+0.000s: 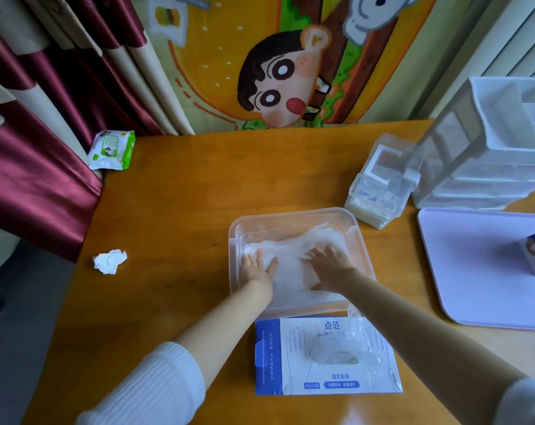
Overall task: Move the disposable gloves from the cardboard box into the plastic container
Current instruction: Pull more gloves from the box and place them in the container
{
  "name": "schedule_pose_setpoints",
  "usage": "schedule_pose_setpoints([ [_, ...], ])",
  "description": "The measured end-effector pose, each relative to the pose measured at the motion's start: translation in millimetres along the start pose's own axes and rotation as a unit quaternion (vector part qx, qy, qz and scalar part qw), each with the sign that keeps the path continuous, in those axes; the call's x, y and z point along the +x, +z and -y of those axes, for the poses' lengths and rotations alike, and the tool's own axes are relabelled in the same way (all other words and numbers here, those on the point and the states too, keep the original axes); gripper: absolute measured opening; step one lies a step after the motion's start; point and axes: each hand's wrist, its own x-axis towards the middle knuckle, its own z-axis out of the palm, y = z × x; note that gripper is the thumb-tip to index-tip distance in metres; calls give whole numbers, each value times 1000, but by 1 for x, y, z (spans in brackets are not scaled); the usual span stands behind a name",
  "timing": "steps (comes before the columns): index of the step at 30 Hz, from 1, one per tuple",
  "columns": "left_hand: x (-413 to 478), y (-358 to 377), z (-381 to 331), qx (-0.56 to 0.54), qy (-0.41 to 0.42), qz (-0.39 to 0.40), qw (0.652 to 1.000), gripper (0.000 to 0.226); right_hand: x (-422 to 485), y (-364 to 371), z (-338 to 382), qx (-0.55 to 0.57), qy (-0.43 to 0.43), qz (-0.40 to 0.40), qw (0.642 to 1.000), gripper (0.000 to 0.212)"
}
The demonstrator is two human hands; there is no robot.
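Both hands flat, fingers spread, left hand (258,266) and right hand (330,265) pressing the gloves (294,250) down inside the container (294,214), box (324,357) just in front with a few gloves poking out.

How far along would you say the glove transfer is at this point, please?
Done: a pile of gloves lies in the plastic container. In hand: the left hand and right hand press flat on that pile. Left: a clump of gloves sticks out of the cardboard box opening, so more must be moved.
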Motion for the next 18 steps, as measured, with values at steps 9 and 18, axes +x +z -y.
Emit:
schedule_pose_setpoints([
  [9, -41, -52, 30, -124, 78, -133, 980, 49, -47, -37, -11, 249, -10, -114, 962, 43],
  [18, -111, -37, -15, -307, 173, -377, 857, 32, -129, 10, 13, 330, -99, -321, 882, 13],
])
